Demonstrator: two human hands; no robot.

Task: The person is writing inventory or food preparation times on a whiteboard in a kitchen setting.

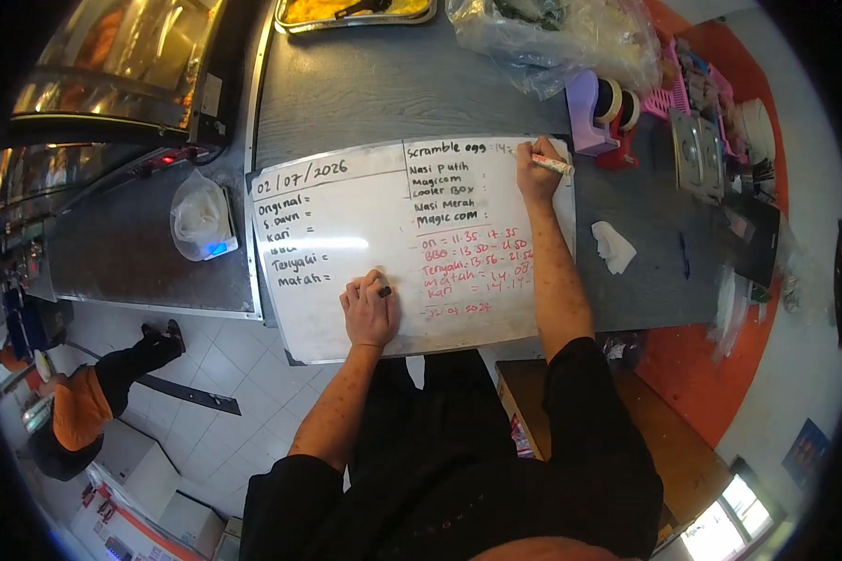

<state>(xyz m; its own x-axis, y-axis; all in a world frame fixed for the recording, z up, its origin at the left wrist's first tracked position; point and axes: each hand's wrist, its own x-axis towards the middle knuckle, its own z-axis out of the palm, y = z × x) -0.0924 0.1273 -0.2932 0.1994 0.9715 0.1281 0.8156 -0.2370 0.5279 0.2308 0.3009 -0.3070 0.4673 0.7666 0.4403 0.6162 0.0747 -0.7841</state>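
A framed whiteboard [358, 203] lies at a slight slant on the dark grey table before me. It bears handwriting in black on the left and top right, and in red at the lower right. My right hand [542, 179] grips a white-bodied marker [553, 165] over the board's upper right corner, by the end of the top written line. The marker's tip is hidden by the fingers. Near the board's lower middle rests my left hand [369, 312], fingers curled around a small black piece [384, 292] that looks like a marker cap.
Beyond the board stand a metal tray of yellow food [354, 14], a clear plastic bag [554, 49] and a purple tape dispenser [589, 116]. A crumpled tissue [613, 247] and a pen [684, 254] lie at right. A bagged scale [203, 217] sits left; a person [88, 407] is beyond.
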